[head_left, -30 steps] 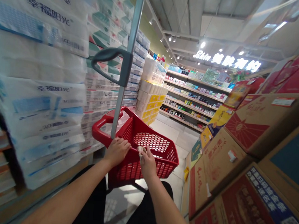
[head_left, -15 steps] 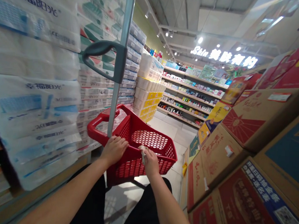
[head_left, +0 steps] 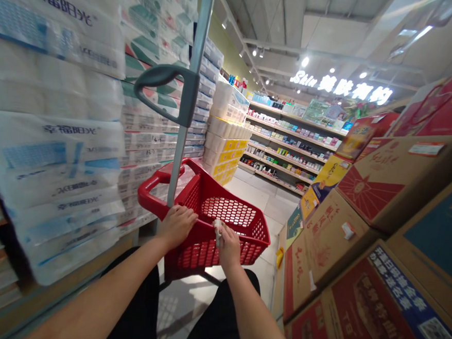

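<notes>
In front of my knees is a red plastic shopping basket (head_left: 200, 255) with perforated walls. A metal pole (head_left: 179, 156) rises from its near left corner and bears a grey loop handle (head_left: 165, 90). My left hand (head_left: 177, 225) is closed over the basket's near rim, just right of the pole's foot. On the same side, my right hand (head_left: 230, 246) pinches a crumpled off-white cloth or tissue (head_left: 217, 232) against the rim. Its fingertips partly hide the cloth. No goods show in the visible part of the basket.
Stacked toilet paper packs (head_left: 63, 168) line the left side close by. On the right stand piled cardboard cartons (head_left: 333, 234). Ahead, a pale tiled floor (head_left: 251, 194) runs between them to shelves of small boxes (head_left: 282, 137) under a lit sign.
The basket, pole and both hands sit slightly further right in the view. Both hands keep the same holds, and the cloth is still in my right hand at the rim.
</notes>
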Tool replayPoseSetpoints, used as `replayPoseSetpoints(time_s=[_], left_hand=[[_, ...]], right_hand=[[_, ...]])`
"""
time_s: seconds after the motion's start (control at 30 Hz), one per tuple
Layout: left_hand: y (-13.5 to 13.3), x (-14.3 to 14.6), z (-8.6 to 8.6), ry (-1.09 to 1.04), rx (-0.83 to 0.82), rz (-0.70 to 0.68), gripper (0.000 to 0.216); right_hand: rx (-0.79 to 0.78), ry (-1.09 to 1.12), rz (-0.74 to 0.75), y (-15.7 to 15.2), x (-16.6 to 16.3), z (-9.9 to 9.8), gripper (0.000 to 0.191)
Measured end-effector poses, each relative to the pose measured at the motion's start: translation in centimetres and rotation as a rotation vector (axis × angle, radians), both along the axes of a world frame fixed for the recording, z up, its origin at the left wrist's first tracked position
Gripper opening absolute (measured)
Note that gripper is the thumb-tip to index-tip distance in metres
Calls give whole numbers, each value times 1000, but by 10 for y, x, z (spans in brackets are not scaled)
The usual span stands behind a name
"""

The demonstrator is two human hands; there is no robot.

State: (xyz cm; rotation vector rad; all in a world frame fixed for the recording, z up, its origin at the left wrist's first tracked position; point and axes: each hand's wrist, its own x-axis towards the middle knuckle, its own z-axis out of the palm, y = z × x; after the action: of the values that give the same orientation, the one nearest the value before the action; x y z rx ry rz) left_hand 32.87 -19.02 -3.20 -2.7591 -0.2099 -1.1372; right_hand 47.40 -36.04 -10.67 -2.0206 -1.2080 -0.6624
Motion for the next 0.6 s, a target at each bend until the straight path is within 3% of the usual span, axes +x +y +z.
replayPoseSetpoints(time_s=[0.2,0.43,0.6], left_hand=[[8,6,-2,12,-9,-9,26],[26,21,-2,7,-25,3,26],[36,30,-2,14,-36,22,25]], right_hand=[[-30,-1,58,11,1,4,41],[-97,-92,205,22,9,-9,80],[-66,-187,232,26,26,-13,62]])
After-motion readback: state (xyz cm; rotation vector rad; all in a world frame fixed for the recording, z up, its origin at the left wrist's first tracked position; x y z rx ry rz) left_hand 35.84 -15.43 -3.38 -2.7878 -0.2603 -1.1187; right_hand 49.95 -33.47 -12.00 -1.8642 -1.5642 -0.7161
